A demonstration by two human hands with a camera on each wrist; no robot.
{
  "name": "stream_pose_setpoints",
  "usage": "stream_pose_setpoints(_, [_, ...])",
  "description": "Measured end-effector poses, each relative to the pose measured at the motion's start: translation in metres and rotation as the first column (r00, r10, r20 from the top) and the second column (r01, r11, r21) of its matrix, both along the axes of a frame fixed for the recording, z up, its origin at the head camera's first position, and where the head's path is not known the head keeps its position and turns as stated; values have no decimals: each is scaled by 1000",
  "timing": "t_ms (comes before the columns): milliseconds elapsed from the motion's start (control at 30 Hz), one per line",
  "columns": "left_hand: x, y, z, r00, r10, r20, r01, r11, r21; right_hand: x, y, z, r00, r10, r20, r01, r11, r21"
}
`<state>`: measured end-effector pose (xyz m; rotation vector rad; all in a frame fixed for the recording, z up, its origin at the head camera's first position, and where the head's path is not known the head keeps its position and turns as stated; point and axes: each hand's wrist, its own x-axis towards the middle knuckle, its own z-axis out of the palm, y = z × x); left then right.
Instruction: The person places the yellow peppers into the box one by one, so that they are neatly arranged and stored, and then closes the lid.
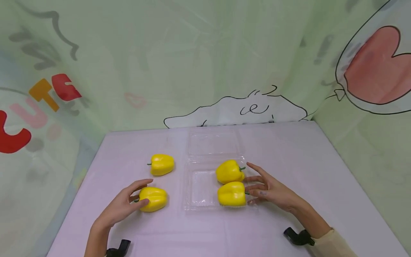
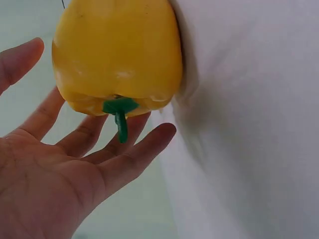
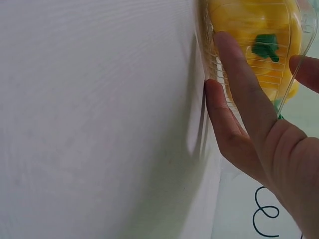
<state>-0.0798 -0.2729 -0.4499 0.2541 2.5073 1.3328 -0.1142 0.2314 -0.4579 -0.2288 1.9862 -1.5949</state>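
My left hand is around the stem end of a yellow bell pepper on the table, its fingers spread. In the left wrist view the thumb stands apart from that pepper, and the green stem points toward the palm. A clear plastic box lies with its lid folded back. Two yellow bell peppers sit in its right half, a rear one and a front one. My right hand is at the box's right side, extended fingers against the clear wall in the right wrist view.
Another yellow bell pepper lies left of the box, behind the one by my left hand. The white-covered table meets printed curtains at the back and sides. Black camera mounts sit at both wrists.
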Motion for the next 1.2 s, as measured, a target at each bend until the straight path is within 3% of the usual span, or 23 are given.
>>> stream_pose_setpoints(300, [-1,-6,-6,999,-21,33,19,997,70,-1,3,-3,1000,-2,-7,2,1000,6])
stream_pose_setpoints(733, [1,-7,-10,998,-52,35,49,996,78,-1,1,-2,1000,-11,7,11,1000,0])
stream_pose_setpoints(1200, [2,-6,-12,998,-41,42,37,996,78,0,-1,-2,1000,-12,6,12,1000,-5])
